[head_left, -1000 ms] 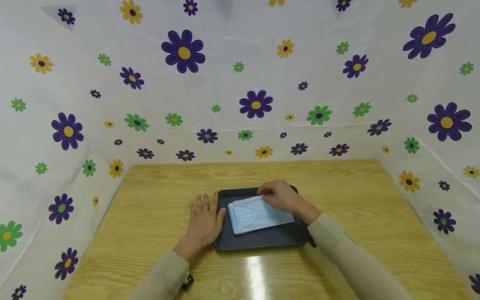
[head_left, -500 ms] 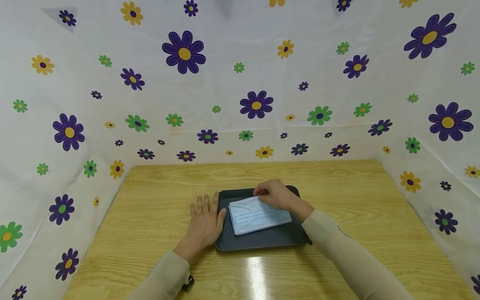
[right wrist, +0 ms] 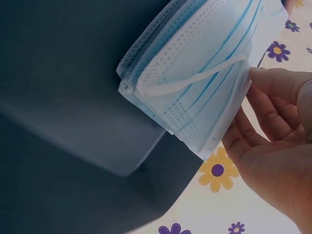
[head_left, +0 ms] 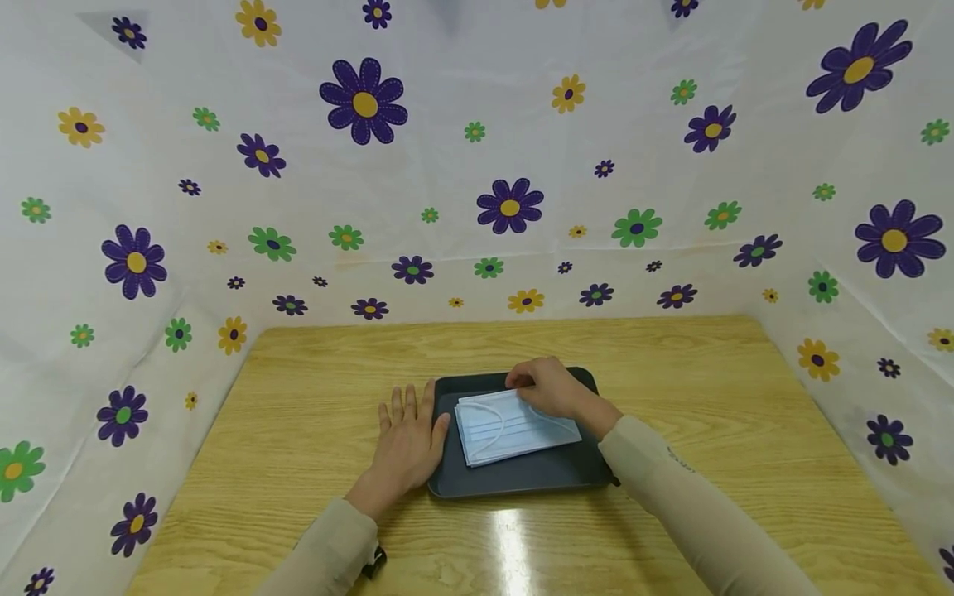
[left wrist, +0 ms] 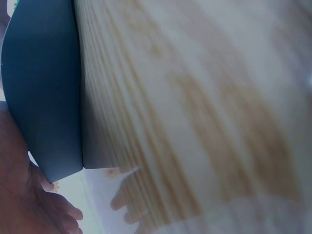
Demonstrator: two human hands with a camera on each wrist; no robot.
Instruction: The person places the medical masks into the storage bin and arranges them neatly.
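Observation:
A small stack of light blue pleated face masks (head_left: 495, 430) with white ear loops lies in a dark grey tray (head_left: 522, 478). My right hand (head_left: 550, 389) reaches over the masks from the right. Seen in the right wrist view, the thumb and fingers of that hand (right wrist: 273, 126) pinch the long edge of the masks (right wrist: 209, 63), thumb on top and fingers behind. My left hand (head_left: 404, 447) lies with straight fingers along the tray's left rim. In the left wrist view, part of that hand (left wrist: 29, 195) shows against the tray's outer wall (left wrist: 44, 87).
The tray stands on a wood-grain table (head_left: 320, 389). A white sheet with purple, yellow and green flowers (head_left: 447, 165) hangs behind the table and along both sides. A bright light reflection lies on the table in front of the tray.
Over the first half second my right hand shifted slightly left and the masks' right end moved a little left with it. Since then it has hardly moved. The left hand stays in place.

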